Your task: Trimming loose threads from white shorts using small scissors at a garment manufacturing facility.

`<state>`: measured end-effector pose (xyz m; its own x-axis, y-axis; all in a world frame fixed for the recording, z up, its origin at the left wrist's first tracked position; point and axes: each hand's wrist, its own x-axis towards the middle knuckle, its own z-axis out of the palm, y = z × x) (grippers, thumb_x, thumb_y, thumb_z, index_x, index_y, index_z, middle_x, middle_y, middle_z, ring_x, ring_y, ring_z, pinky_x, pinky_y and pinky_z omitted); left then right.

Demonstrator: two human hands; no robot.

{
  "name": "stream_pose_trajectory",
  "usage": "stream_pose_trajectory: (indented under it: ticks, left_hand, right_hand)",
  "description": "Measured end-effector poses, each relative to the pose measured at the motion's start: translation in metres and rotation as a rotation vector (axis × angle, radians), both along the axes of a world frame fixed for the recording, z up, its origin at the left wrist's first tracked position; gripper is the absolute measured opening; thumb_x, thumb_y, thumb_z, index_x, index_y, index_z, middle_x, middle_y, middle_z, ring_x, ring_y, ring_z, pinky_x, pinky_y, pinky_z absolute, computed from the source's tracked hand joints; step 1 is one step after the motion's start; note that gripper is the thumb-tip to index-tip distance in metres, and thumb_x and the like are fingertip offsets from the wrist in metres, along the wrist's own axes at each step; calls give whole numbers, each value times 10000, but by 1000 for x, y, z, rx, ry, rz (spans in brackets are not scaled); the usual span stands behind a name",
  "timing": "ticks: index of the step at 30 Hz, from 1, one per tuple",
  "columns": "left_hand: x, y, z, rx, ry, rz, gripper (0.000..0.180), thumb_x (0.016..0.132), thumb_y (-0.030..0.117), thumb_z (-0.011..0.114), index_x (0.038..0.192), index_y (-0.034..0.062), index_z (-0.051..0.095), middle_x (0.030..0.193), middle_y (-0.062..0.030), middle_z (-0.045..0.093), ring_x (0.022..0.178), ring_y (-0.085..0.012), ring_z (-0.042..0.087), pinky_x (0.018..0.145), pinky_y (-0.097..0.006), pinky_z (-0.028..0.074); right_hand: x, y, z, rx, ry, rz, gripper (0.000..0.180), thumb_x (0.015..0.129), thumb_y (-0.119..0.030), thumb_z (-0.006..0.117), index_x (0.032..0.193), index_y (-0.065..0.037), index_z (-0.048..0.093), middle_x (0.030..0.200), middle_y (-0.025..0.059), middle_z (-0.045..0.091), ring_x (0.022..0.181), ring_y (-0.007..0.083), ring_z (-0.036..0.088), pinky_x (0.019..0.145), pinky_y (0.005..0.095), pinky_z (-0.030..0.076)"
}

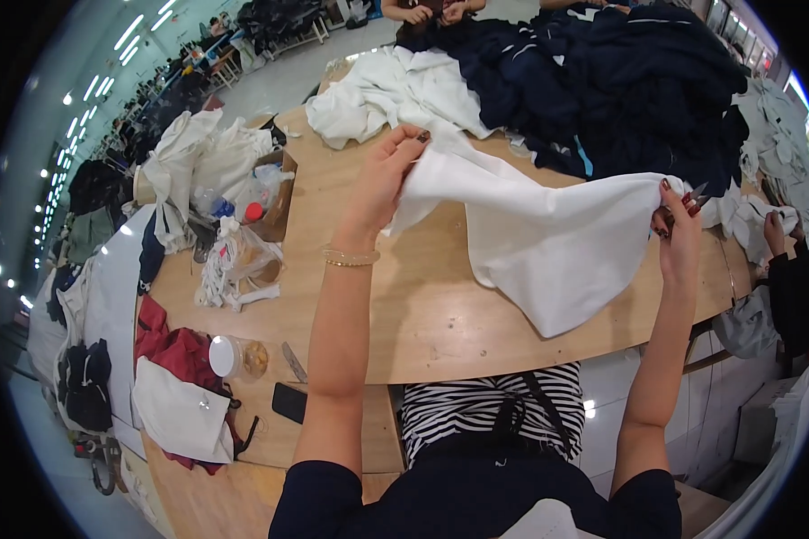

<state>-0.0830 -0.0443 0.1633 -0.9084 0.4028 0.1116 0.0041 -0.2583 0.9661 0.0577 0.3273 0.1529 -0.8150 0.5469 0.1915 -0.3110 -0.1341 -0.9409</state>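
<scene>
A white cloth piece (548, 238) hangs stretched between my two hands above the wooden table. My left hand (388, 175) is closed on its upper left edge, with the thumb and fingers pinched together. At the far right end, my right hand (679, 220) grips the cloth's other edge. That same hand also has small thread snippers (696, 194), whose pointed metal tips stick out past the fingers. The cloth's lower corner dangles free toward me.
Beyond the cloth lie a white garment heap (395, 85) and a big navy garment pile (611, 81). On the left are a cardboard box (283, 202), a lidded jar (238, 357), a phone (289, 402) and red cloth (175, 337). Other people's hands (431, 13) show at the far side and right.
</scene>
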Motion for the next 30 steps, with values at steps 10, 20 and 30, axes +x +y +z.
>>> stream_pose_trajectory:
  ticks: [10,20,30]
  left_hand:
    - [4,0,-43,-31,97,37,168,991,211,450,1077,99,539,1224,-111,619,1037,-167,612,860,-287,459]
    - [38,-81,-145,-518,-56,346,191,911,172,576,1011,12,604,1006,-52,663,916,-138,614,765,-246,462]
    - [95,21,-171,-405,-51,255,204,875,141,622,996,-11,682,836,-59,671,759,-104,614,635,-247,507]
  right_hand:
    - [-4,32,-14,135,-69,-103,66,879,-144,643,903,-83,635,579,-103,356,475,11,271,459,219,176]
    - [28,46,-65,362,-351,-254,317,892,-123,627,1197,-38,625,801,-67,556,577,20,352,511,188,285]
    - [23,-47,-65,435,-244,22,221,874,9,583,1087,8,644,906,-6,590,799,48,493,752,178,420]
